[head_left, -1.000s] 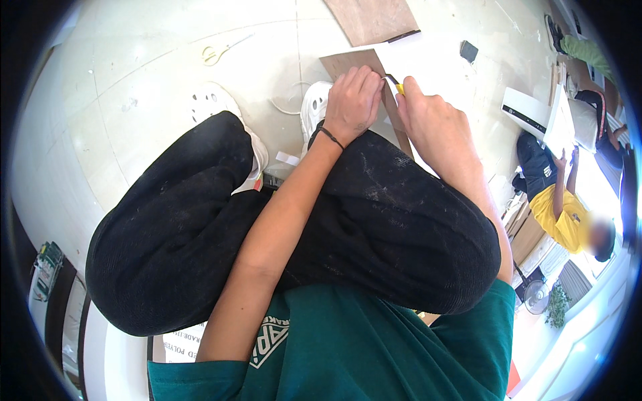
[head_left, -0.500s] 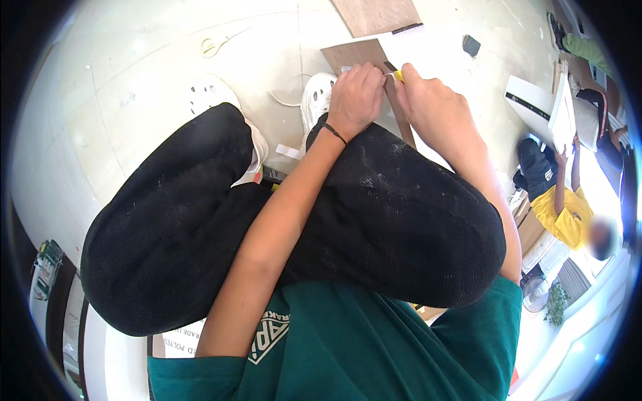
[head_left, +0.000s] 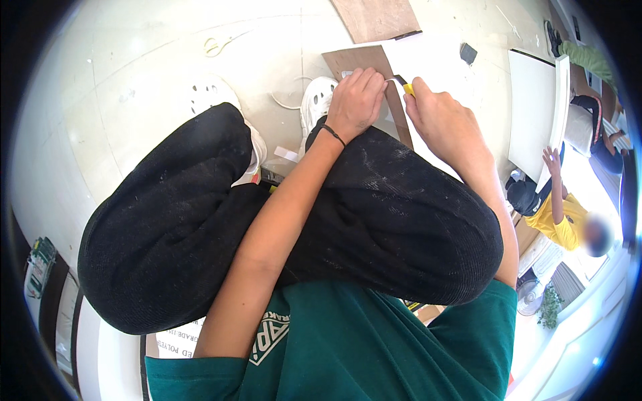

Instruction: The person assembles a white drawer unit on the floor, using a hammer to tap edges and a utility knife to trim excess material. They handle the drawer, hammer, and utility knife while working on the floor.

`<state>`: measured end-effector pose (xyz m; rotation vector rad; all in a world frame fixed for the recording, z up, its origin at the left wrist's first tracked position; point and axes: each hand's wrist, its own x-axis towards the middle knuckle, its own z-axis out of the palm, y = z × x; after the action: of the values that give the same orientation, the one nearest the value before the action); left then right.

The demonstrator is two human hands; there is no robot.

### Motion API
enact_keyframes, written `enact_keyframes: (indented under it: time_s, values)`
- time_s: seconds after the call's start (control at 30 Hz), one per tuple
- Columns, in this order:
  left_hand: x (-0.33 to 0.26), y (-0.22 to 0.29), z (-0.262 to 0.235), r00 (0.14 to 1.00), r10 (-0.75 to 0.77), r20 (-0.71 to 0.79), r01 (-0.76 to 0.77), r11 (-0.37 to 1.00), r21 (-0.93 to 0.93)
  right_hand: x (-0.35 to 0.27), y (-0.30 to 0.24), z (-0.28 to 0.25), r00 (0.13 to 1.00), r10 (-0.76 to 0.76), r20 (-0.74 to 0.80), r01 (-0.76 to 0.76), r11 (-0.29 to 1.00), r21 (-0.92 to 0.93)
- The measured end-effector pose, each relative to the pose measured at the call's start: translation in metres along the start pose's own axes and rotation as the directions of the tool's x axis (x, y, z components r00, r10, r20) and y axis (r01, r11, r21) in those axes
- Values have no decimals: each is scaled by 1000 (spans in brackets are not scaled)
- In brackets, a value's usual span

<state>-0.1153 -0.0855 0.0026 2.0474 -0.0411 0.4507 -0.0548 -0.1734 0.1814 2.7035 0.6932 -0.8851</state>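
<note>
In front of my right knee stands a brown board (head_left: 340, 60) with a narrow edge. My left hand (head_left: 359, 100), a dark band at its wrist, is closed over that board, its fingers curled at the edge. A thin white strip (head_left: 392, 80) shows by its fingertips. A yellow utility knife (head_left: 409, 89) with a dark blade end is gripped in my right hand (head_left: 445, 120). The blade end is close to the board's edge and the strip. My right palm hides most of the knife's handle.
Beyond lies another brown board (head_left: 378, 17). Yellow-handled scissors (head_left: 214, 47) rest on the tiled floor, and a small dark block (head_left: 468, 53) is at the right. A person in a yellow shirt (head_left: 556, 217) handles a white panel (head_left: 531, 107) at far right.
My right hand and the knife have shifted slightly right and down. My left hand has barely moved. At far right, the person's white panel has turned and a hand has risen along it.
</note>
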Motion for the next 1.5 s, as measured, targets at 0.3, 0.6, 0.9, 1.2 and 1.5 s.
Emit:
enact_keyframes:
  time_s: [0.3,0.6,0.9,1.2,1.5]
  values:
    - [2,4,-2,1000,-2,0,2,1000,-8,-1,-1,-4,1000,9,20,-9,1000,-10]
    - [-5,0,4,999,-46,22,46,999,-12,6,-3,1,999,17,38,-17,1000,-4]
    - [-12,-2,7,998,-49,48,49,999,-3,5,0,2,1000,-17,10,18,999,-47]
    - [-12,-1,3,999,-43,29,44,998,-44,-6,-2,2,999,33,10,-32,996,-81]
    - [-14,-2,5,999,-41,22,42,999,-22,-6,0,6,1000,29,8,-28,996,-83]
